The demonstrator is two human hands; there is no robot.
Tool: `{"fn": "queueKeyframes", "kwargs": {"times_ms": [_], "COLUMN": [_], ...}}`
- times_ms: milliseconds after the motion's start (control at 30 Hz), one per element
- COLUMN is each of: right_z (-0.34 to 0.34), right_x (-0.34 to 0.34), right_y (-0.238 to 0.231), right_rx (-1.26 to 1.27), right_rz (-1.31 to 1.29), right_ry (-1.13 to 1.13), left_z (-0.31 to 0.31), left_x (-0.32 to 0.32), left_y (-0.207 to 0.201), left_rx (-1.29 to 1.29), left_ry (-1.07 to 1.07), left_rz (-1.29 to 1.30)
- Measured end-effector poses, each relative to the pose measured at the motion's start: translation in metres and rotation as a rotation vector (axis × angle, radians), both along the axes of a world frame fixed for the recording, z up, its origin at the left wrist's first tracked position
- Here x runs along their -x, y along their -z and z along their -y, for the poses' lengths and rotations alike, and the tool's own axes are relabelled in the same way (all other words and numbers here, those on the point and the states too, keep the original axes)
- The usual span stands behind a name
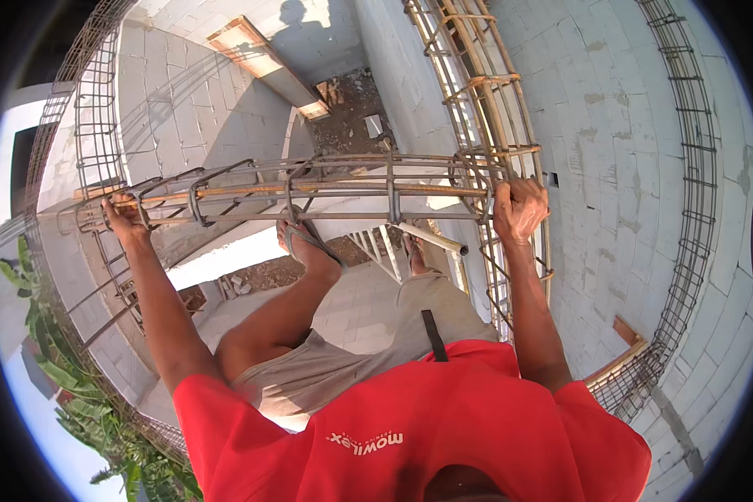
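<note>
A beam cage of rusty steel bars and square stirrups [343, 194] lies crosswise in front of me, above the wall tops. Its left end meets another cage at the wall corner, and there my left hand [124, 216] has its fingers curled round the bars. At the other end my right hand [521, 209] is closed in a fist where this cage meets a long rebar cage [485, 84] running away from me. The exact bar inside the right fist is hidden by the fingers. My sandalled left foot [309, 251] stands below the crosswise cage.
Grey block walls [611, 151] rise on both sides. Another rebar cage [696, 151] curves along the right. Beneath me are a pale pipe [431, 238] and rubble on the ground. A wooden frame [268, 67] leans far below. Banana leaves [54, 335] grow outside at left.
</note>
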State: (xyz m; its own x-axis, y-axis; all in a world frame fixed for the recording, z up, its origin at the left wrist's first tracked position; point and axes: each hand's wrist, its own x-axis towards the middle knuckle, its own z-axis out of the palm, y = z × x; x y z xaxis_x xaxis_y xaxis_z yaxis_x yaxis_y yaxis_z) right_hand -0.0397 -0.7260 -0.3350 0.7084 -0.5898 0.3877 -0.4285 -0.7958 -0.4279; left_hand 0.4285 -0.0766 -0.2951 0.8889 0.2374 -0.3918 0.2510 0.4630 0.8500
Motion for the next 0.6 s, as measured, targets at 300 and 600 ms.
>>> {"fn": "queueKeyframes", "kwargs": {"times_ms": [300, 600], "right_z": [0.003, 0.001], "right_x": [-0.001, -0.018], "right_y": [0.003, -0.004], "right_rx": [-0.203, -0.294], "right_rz": [-0.108, -0.131], "right_ry": [0.078, 0.263], "left_z": [-0.016, -0.006], "left_x": [-0.014, 0.001], "left_y": [0.007, 0.002], "left_rx": [-0.373, -0.382], "left_ry": [-0.092, 0.102], "left_rz": [-0.207, -0.088]}}
